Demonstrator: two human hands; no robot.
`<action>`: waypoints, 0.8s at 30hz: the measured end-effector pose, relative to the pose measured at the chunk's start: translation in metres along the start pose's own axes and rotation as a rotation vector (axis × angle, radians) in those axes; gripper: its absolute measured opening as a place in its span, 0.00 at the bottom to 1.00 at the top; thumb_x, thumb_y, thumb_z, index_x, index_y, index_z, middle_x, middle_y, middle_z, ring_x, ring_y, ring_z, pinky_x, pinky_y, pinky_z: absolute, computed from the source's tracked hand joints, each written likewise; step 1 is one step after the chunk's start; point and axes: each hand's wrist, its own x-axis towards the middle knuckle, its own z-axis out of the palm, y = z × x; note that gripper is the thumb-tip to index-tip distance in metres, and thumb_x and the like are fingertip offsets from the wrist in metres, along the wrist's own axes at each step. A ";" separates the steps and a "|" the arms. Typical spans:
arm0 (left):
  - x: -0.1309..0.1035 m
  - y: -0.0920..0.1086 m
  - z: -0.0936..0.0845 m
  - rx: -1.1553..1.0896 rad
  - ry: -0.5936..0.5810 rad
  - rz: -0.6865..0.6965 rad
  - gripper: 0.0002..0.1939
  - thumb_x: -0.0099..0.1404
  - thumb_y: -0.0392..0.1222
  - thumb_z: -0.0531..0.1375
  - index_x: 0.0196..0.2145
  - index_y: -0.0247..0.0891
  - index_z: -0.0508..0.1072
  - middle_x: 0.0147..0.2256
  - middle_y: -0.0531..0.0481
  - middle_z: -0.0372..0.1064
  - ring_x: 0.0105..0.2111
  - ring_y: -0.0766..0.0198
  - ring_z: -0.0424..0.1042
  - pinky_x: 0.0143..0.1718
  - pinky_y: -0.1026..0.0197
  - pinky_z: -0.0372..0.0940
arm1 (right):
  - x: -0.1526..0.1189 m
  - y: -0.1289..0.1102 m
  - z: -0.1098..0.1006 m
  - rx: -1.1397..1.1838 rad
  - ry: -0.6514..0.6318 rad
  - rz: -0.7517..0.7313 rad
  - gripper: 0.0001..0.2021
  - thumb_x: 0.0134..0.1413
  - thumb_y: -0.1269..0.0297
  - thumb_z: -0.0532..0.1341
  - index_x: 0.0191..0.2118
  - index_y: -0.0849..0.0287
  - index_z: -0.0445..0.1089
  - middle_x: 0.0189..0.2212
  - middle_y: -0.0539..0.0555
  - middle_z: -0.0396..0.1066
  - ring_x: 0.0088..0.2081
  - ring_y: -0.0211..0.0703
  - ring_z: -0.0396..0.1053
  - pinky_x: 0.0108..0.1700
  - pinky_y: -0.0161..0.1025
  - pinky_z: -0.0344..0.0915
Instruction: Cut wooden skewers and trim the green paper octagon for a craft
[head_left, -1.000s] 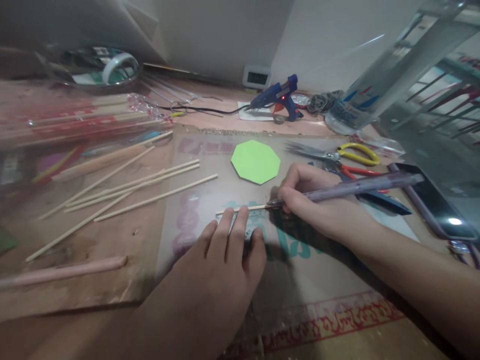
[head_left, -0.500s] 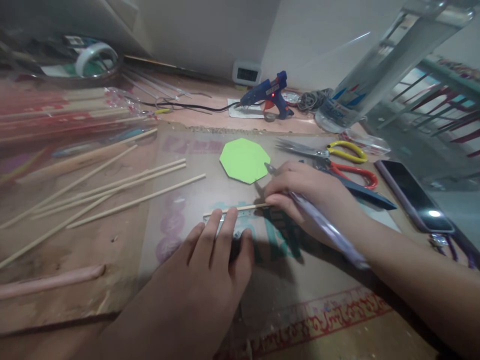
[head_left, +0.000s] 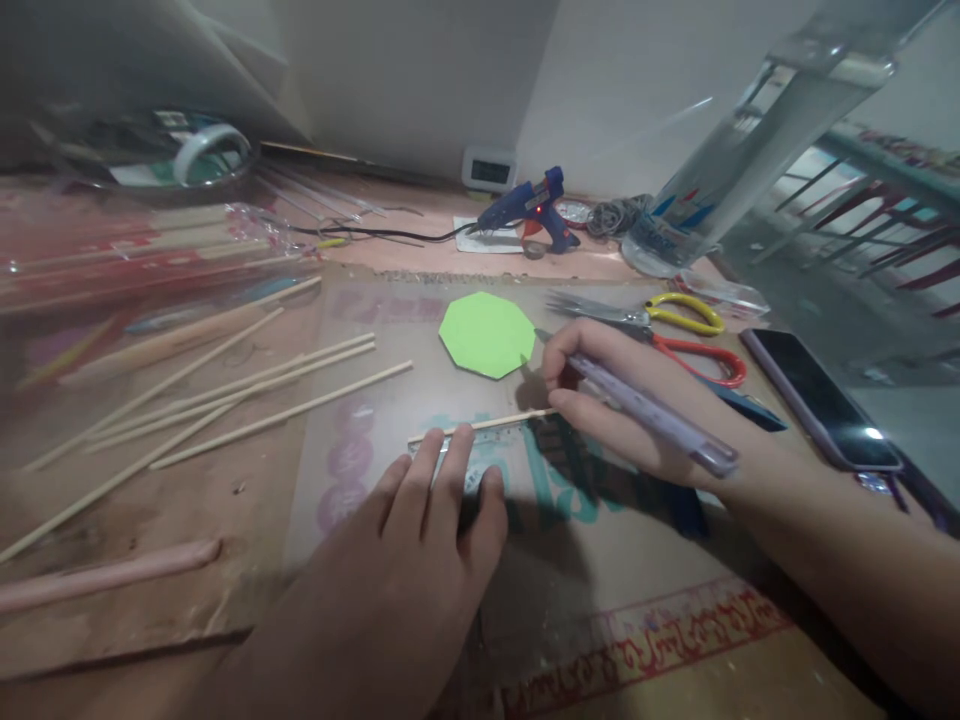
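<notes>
A thin wooden stick (head_left: 510, 418) lies along the edge of a clear ruler (head_left: 435, 446). My left hand (head_left: 420, 520) rests over both, fingers apart, fingertips pressing them against the work surface. In my right hand (head_left: 600, 390) is a pen (head_left: 652, 412) with a pale purple barrel, its dark tip pointing towards the green octagon. The fingers of that hand are closed round the pen, just past the stick's right end. Beyond the stick lies a bright green octagonal piece (head_left: 486, 335). Most of the ruler is hidden under my left hand.
Several loose sticks (head_left: 285, 415) lie to the left, beside a plastic packet (head_left: 150, 245). Behind stand a blue glue gun (head_left: 529, 212) with its red light on and a clear bottle (head_left: 697, 190). Scissors (head_left: 694, 315) and a phone (head_left: 821, 398) lie right.
My right hand has shifted slightly right with the pen, away from the stick's end. My left hand stays on the stick and ruler. The view has moved a little.
</notes>
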 end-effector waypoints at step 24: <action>0.008 0.005 -0.008 0.000 -0.013 -0.066 0.19 0.73 0.34 0.45 0.54 0.27 0.70 0.56 0.26 0.71 0.55 0.41 0.74 0.49 0.46 0.73 | 0.000 0.013 0.023 -0.214 -0.016 -0.292 0.14 0.62 0.71 0.56 0.44 0.53 0.78 0.37 0.56 0.75 0.38 0.48 0.73 0.39 0.43 0.69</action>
